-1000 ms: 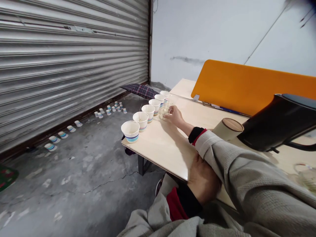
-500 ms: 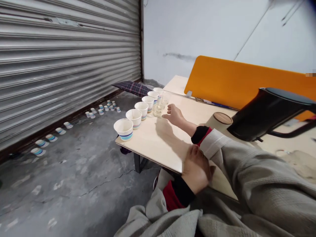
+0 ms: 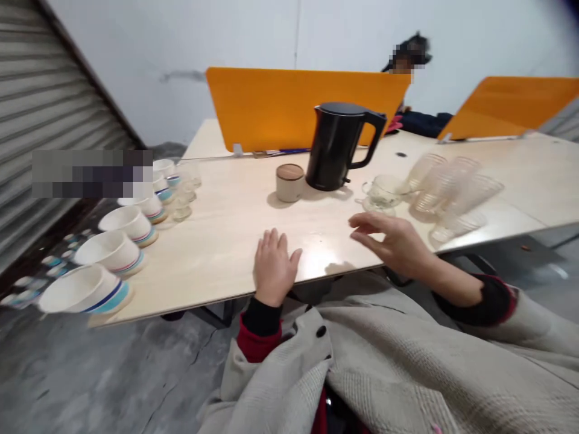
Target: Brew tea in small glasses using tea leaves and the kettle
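Note:
My left hand point(image 3: 275, 268) lies flat on the light wooden table point(image 3: 217, 253) near its front edge, fingers stretched out and holding nothing. Over the front edge to the right hangs my right hand point(image 3: 395, 241), its thumb and fingers slightly apart with nothing between them. Just beyond it stands a clear glass pot point(image 3: 383, 194) with something pale green in it. A black electric kettle point(image 3: 335, 147) and a pale canister point(image 3: 289, 184) with a wooden lid stand side by side beyond my hands.
Several paper cups point(image 3: 108, 250) line the table's left edge, with small glass cups point(image 3: 181, 208) beside them. Stacked clear plastic cups point(image 3: 452, 181) lie at the right. An orange divider point(image 3: 266, 108) stands behind; a person is beyond it. More paper cups point(image 3: 54, 262) sit on the floor.
The view has turned right. My right hand has pulled back from the small glass cups to near the glass pot. My arms are no longer crossed; my left hand now rests on the table.

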The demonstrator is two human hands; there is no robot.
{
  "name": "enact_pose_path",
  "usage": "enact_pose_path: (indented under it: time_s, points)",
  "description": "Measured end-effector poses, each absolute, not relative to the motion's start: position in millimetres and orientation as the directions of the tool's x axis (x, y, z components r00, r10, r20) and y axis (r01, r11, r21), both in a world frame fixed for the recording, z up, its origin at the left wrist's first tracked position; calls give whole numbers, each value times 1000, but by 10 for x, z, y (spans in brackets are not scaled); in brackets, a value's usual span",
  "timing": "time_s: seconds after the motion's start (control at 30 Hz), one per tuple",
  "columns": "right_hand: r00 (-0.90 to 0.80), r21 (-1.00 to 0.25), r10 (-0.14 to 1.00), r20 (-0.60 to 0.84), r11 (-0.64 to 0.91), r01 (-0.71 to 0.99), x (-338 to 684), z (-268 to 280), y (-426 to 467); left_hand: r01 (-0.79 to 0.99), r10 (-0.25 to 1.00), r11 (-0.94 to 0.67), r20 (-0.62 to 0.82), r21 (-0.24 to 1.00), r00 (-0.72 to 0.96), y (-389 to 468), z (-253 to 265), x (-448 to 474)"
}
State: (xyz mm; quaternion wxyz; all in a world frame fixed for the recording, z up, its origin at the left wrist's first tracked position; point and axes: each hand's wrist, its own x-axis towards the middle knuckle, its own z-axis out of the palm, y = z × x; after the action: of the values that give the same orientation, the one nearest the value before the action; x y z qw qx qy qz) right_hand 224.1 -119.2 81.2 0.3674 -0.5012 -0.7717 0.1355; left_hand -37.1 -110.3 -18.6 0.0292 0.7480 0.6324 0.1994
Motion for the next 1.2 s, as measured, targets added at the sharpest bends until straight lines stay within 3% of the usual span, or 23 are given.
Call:
enact_pose_path:
  time_s: [0.13,0.23,0.37,0.47,0.6,0.73,1.0,1.2]
  points:
    - [198,-547,836,512,140,825,3259,794,-1428,948,952,-197,279,250,124,-1064,-220,-402]
    - [344,-532,772,534,-10,847,3726,776,-1510,952,948,-207,286,224,139,-1049,-242,-428]
    - [320,-305,710,627,-154,940,4120,745,-1499,957,946,-211,288,199,149,-1026,-268,-460]
    - [229,-128,788,572,-190,973,4379,674,-1452,957,941,-219,301,189,156,-1014,-288,-478]
    - [121,-18,885,449,-126,992,4542,531,-1374,952,933,-235,321,197,164,-1017,-300,-492]
    - [162,0,898,408,-178,984,4500,458,-1306,949,931,-244,323,202,171,-1020,-296,-499]
    - [263,-65,836,482,-265,962,4455,506,-1287,941,921,-251,354,228,160,-1008,-339,-516]
    - [241,-96,817,525,-224,970,4441,557,-1304,948,926,-241,341,206,161,-1006,-323,-503]
